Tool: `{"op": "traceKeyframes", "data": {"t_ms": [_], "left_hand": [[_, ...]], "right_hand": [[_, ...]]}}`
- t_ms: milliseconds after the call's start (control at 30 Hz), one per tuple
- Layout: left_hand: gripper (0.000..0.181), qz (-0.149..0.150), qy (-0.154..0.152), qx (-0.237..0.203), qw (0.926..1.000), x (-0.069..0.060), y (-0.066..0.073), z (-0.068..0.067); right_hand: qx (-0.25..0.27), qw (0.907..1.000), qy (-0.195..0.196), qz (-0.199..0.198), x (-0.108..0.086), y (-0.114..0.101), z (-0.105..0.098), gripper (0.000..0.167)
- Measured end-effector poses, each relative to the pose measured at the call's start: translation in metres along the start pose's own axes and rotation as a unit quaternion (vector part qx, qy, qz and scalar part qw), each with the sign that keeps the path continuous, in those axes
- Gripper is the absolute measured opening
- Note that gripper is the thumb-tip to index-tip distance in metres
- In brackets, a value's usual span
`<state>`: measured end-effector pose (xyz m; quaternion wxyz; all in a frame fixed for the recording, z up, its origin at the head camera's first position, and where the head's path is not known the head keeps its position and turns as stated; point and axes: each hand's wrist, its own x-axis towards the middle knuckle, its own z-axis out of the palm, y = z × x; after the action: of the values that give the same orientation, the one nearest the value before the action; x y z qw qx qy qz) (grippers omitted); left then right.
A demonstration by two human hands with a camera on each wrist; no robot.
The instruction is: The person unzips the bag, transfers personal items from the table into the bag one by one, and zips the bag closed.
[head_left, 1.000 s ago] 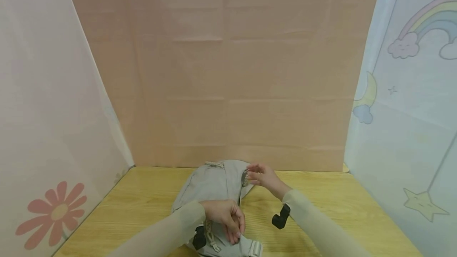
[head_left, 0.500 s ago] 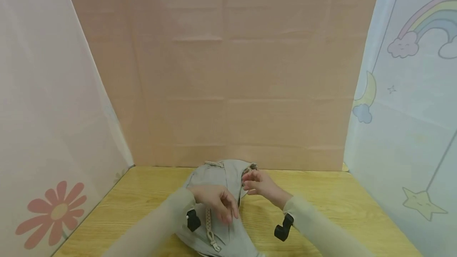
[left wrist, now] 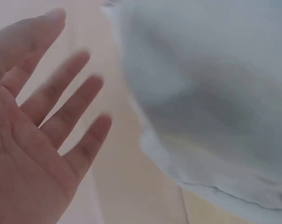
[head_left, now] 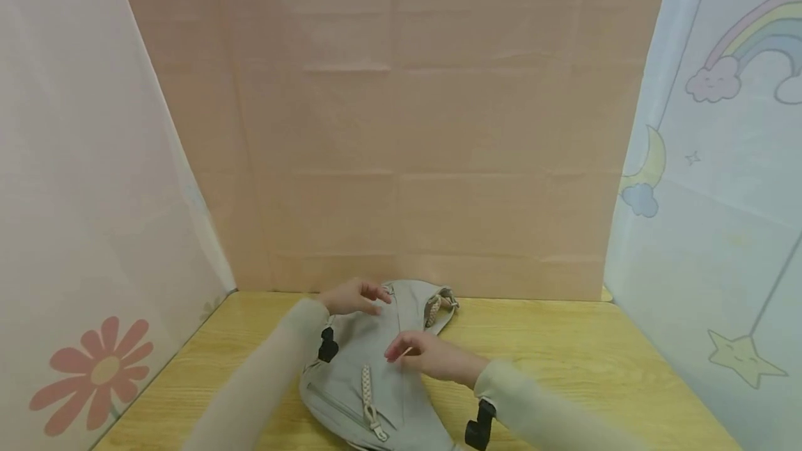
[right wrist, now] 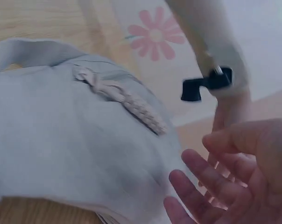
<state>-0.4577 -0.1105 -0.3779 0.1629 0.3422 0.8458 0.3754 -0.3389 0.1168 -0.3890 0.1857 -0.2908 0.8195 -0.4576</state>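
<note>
A grey sling bag (head_left: 363, 360) lies on the wooden table, its far end close to the back panel. A braided zipper pull (head_left: 367, 395) rests on its near half. My left hand (head_left: 354, 296) hovers over the bag's far left part; in the left wrist view its fingers (left wrist: 71, 112) are spread, apart from the fabric. Over the middle of the bag is my right hand (head_left: 438, 357), fingers loosely bent, with nothing held. In the right wrist view this hand (right wrist: 243, 172) appears beside the bag's surface, and the left hand shows partly behind it.
At the bag's far right a strap loop with a braided piece (head_left: 434, 310) sticks out. The yellow wooden table (head_left: 539, 353) extends to both sides. A tan panel (head_left: 401, 159) stands behind, with printed cloth walls (head_left: 708, 263) left and right.
My left hand has left the bag's near edge, where its fingers pinched the fabric, and moved to the far left. My right hand has come nearer and leftward from the strap loop.
</note>
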Motion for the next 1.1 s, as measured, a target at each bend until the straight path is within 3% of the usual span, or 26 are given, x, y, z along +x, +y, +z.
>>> {"op": "traceKeyframes", "data": {"t_ms": [67, 133, 300, 567, 700, 800, 900, 1100], "left_hand": [[0.030, -0.020, -0.007, 0.036, 0.9992, 0.001, -0.009, 0.005], [0.033, -0.050, -0.029, 0.058, 0.9966, 0.002, -0.014, 0.010], [0.035, -0.105, -0.061, 0.076, 0.9897, -0.001, -0.010, 0.017], [0.035, -0.129, -0.060, 0.097, 0.9851, -0.010, 0.005, 0.021], [0.036, -0.171, -0.045, 0.073, 0.9816, -0.016, 0.013, 0.025], [0.037, -0.207, -0.028, 0.093, 0.9736, -0.019, 0.018, 0.033], [0.043, -0.222, -0.017, 0.119, 0.9675, -0.021, 0.024, 0.045], [0.064, -0.201, -0.029, 0.066, 0.9769, -0.022, 0.042, 0.066]], "right_hand": [[-0.057, 0.9976, -0.036, -0.017, 0.002, -0.002, 0.009, 0.023], [-0.124, 0.9889, -0.069, -0.045, 0.003, -0.003, 0.016, 0.030], [-0.274, 0.9534, -0.099, -0.077, 0.001, -0.007, 0.022, 0.044], [-0.342, 0.9285, -0.124, -0.077, -0.014, -0.008, 0.015, 0.049], [-0.326, 0.9372, -0.122, -0.019, -0.026, -0.005, 0.006, 0.051], [-0.316, 0.9411, -0.109, 0.052, -0.035, -0.004, -0.004, 0.052], [-0.323, 0.9360, -0.092, 0.105, -0.042, -0.002, -0.016, 0.054], [-0.343, 0.9197, -0.042, 0.186, -0.047, 0.011, -0.044, 0.072]]}}
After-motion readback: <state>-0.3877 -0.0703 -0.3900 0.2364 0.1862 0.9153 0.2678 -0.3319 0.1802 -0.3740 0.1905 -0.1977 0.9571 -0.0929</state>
